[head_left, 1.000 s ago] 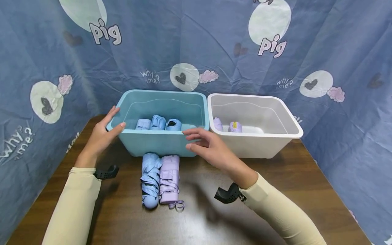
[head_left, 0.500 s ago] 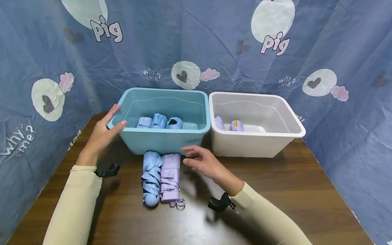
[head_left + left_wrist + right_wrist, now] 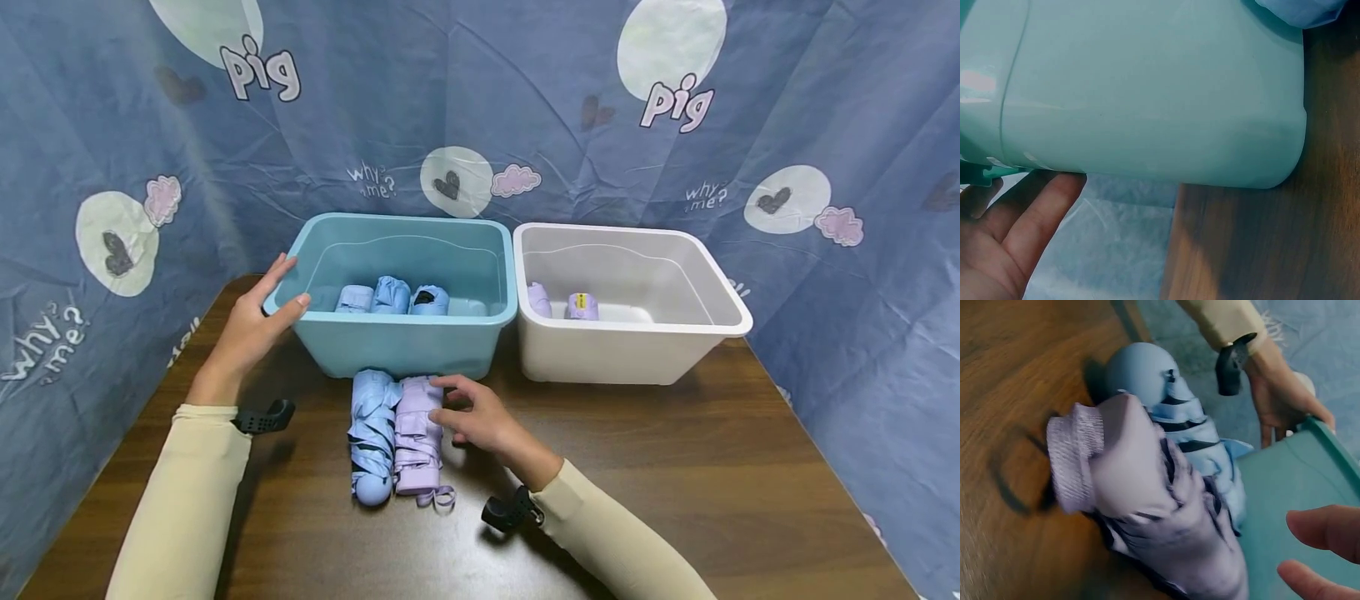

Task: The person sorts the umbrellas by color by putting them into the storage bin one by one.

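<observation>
Tabletop point(image 3: 735, 483): wood-grained, runs on at my right to a slanting edge; patterned cloth point(image 3: 480, 92) hangs behind.
Teal bin point(image 3: 397, 318): front wall stands just past the umbrellas; blue bundles point(image 3: 392, 297) lie inside.
White bin point(image 3: 600, 358): rim close beside the teal one, walls parting below; lilac bundles point(image 3: 582, 307) inside.
Lilac umbrella point(image 3: 417, 450): lies before the teal bin, blue umbrella point(image 3: 372, 433) against its left side.
Left fingers point(image 3: 266, 285): spread, at the teal bin's left rim.
Right fingers point(image 3: 463, 387): wide apart by the lilac umbrella's upper part; contact unclear.
Strap loop point(image 3: 437, 497): beside that umbrella's near end.
</observation>
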The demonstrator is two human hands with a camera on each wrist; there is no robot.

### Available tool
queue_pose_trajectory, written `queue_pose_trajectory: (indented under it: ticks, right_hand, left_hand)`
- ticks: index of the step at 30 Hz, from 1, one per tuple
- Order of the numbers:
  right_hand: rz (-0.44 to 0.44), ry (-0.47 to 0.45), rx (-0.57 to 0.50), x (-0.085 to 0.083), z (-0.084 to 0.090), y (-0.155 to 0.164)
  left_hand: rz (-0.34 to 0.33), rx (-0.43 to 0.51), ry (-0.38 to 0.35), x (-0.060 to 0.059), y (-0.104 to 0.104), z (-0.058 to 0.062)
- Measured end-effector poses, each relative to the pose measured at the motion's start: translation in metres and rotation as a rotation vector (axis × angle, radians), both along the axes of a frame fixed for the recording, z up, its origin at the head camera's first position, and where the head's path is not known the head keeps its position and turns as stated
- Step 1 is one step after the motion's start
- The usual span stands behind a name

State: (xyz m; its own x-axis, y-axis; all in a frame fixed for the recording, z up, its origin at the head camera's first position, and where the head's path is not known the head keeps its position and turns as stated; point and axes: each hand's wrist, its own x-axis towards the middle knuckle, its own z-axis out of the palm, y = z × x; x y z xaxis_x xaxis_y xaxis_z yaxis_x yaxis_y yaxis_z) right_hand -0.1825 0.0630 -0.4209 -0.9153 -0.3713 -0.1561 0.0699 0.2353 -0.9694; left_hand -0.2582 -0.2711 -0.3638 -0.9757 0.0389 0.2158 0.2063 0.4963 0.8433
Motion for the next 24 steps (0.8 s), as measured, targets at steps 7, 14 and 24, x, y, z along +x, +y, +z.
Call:
queue_pose_trajectory:
  ticks: [7, 14, 24]
  right_hand:
    - [-0.045, -0.018, -0.008, 0.007, -0.009, -0.015]
    - [-0.065, 0.189, 0.207, 0.011, -0.012, -0.027]
    - [-0.061, 0.273, 0.410, 0.013, -0.013, -0.034]
  left_hand:
    - [-0.002, 0.006, -0.004, 0.002, 0.001, 0.000]
    - [0.003, 0.002, -0.009, 0.002, 0.001, 0.001]
    - [-0.001, 0.002, -0.001, 0.001, 0.000, -0.001]
